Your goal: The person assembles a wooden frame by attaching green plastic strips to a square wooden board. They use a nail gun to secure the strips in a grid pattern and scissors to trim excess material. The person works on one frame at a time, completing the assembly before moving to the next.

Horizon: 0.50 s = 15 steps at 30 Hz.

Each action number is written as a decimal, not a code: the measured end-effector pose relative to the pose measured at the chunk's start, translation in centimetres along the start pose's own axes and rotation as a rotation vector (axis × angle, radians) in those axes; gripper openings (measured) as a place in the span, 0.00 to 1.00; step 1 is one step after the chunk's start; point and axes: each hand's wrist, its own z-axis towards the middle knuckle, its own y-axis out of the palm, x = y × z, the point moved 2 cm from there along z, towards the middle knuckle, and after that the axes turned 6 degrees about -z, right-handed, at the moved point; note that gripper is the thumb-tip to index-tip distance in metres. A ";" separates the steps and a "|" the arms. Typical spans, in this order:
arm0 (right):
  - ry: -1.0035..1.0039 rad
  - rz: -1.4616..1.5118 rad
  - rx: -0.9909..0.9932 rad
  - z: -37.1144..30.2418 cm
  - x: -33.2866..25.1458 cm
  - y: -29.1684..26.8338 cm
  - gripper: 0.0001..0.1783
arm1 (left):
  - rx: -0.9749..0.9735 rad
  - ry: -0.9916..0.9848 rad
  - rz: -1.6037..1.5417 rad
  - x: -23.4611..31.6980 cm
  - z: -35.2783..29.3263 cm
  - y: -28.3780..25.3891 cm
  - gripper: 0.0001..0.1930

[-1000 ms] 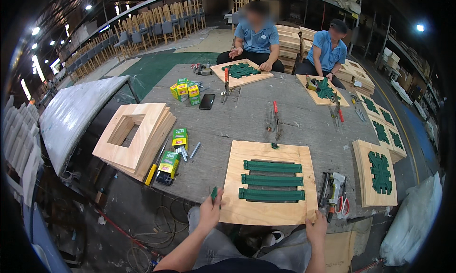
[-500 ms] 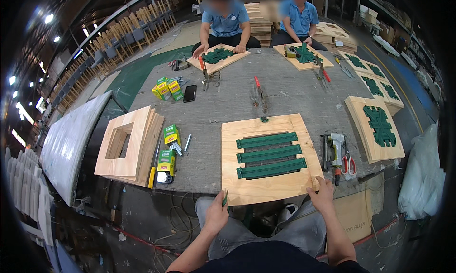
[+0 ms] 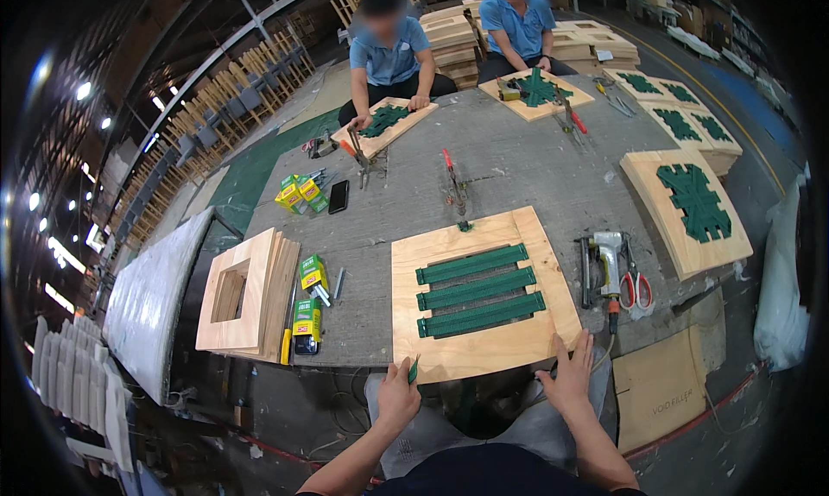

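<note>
A square plywood panel (image 3: pixel 484 366) lies at the table's near edge in front of me. Three green webbing straps (image 3: pixel 477 290) run side by side across its rectangular opening. At the panel's near left corner my left hand (image 3: pixel 398 396) is closed, with a short green strip (image 3: pixel 414 369) sticking up from its fingers. My right hand (image 3: pixel 572 377) is by the near right corner, fingers stretched out and apart, holding nothing. A staple gun (image 3: pixel 610 263) and red-handled scissors (image 3: pixel 637 290) lie right of the panel. Beyond its far edge stands a red-handled clamp tool (image 3: pixel 454 185).
Left on the table are stacked wooden frames (image 3: pixel 270 293), yellow-green staple boxes (image 3: pixel 306 316) and a phone (image 3: pixel 338 196). Webbed panels (image 3: pixel 649 220) are stacked at the right. Across the table two people (image 3: pixel 390 56) in blue shirts work on panels. Cardboard (image 3: pixel 661 392) lies on the floor.
My right hand's fingers have straightened and spread at the panel's corner. My left hand keeps the green strip. The whole view has tilted and shifted slightly.
</note>
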 end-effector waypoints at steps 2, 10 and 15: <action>-0.006 -0.020 0.008 0.0 0.6 -0.2 0.45 | 0.027 0.039 0.026 0.5 -0.5 0.2 0.26; -0.019 -0.050 0.088 1.8 1.9 -0.4 0.42 | -0.041 0.043 0.081 1.6 -1.9 2.2 0.29; -0.126 0.023 0.120 1.2 -0.9 -0.9 0.40 | 0.045 0.102 0.148 2.5 -3.0 2.2 0.23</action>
